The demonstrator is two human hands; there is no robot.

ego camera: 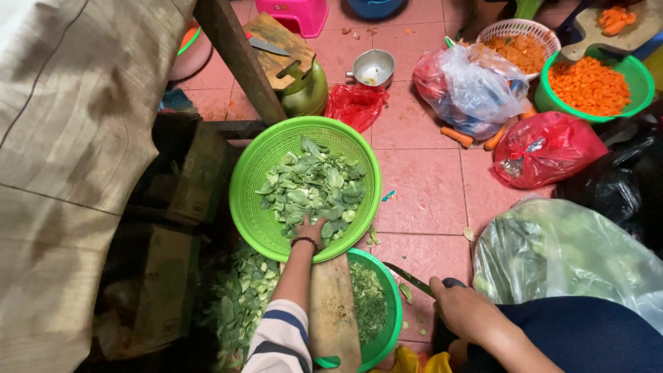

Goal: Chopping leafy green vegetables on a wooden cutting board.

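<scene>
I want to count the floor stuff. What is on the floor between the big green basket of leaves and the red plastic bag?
In the head view, between the round green plastic basket of chopped leaves and the red plastic bag lie bare pink floor tiles with one tiny blue-green scrap.

On my screen I see a green bowl of diced carrot (592, 84) at the top right, a white basket (519, 43) beside it, red plastic bags (545, 148), a metal cup (373, 68) and a pink stool (293, 14).
</scene>
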